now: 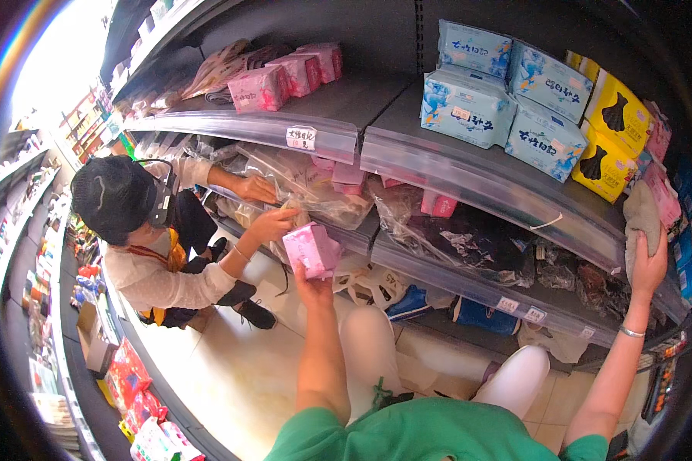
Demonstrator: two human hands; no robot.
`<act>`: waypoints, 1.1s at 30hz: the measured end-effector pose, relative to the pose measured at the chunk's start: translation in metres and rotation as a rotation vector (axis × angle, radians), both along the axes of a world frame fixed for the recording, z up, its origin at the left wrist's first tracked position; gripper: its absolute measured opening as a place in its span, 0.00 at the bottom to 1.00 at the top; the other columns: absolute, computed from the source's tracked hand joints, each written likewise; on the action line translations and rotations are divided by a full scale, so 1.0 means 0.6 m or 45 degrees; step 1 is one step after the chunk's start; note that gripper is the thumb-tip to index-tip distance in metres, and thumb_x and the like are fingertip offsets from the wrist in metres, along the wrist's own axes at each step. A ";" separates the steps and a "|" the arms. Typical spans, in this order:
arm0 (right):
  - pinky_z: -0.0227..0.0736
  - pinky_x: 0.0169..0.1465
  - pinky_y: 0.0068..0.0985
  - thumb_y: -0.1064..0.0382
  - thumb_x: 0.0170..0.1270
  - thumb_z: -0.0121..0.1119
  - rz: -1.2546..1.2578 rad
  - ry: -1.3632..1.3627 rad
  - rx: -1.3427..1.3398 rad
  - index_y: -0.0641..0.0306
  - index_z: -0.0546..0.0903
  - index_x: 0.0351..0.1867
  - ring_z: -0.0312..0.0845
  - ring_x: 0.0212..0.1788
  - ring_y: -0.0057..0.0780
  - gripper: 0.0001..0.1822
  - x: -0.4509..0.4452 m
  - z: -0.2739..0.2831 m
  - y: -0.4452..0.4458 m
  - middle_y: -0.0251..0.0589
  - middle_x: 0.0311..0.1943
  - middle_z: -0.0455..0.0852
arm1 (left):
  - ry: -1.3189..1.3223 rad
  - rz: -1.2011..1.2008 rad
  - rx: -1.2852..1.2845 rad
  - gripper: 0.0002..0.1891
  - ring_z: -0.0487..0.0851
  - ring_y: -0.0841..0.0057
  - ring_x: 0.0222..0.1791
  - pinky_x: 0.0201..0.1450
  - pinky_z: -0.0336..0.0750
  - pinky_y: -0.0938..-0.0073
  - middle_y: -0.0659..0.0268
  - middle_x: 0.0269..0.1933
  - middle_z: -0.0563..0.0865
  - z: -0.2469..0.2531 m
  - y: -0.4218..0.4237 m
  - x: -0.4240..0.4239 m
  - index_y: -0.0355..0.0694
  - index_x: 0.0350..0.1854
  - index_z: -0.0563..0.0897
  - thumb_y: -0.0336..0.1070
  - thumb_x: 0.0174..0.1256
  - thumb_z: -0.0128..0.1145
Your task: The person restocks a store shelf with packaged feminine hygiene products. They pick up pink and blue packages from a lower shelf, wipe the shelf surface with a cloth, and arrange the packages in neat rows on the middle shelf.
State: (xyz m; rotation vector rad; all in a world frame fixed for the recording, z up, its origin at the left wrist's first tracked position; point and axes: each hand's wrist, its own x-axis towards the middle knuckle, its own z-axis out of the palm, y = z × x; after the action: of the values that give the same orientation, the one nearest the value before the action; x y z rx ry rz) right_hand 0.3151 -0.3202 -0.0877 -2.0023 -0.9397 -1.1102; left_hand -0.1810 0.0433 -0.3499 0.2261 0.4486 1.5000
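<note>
A pink packet of sanitary pads (311,248) is held up in my left hand (314,288), in front of the lower shelves. At the far right, my right hand (650,262) grips a grey cloth (640,213) against the upper shelf's edge, close by pink packs (663,199). Left of the cloth stand stacked yellow packs (602,161) and light blue packs (467,106). Several more pink packets (259,89) sit in a row farther left on the same shelf.
A crouching person (155,242) at left reaches into plastic bags (300,184) on the middle shelf. Clear shelf lips (438,173) carry price tags. Blue shoes (409,302) lie on the bottom shelf. Another stocked shelf (86,322) borders the aisle floor (230,369).
</note>
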 end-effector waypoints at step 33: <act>0.64 0.56 0.27 0.54 0.63 0.55 0.029 0.066 0.055 0.70 0.71 0.56 0.73 0.52 0.36 0.25 0.003 0.006 -0.021 0.50 0.52 0.78 | -0.078 -0.389 -0.296 0.26 0.77 0.65 0.52 0.51 0.74 0.57 0.62 0.52 0.79 -0.186 -0.074 -0.016 0.44 0.55 0.73 0.51 0.55 0.56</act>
State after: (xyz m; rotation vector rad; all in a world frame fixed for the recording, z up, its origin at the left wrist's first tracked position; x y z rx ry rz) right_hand 0.3171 -0.3330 -0.0842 -1.9708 -0.9026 -1.0527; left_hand -0.1907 -0.0014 -0.4612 0.0609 0.5108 1.1422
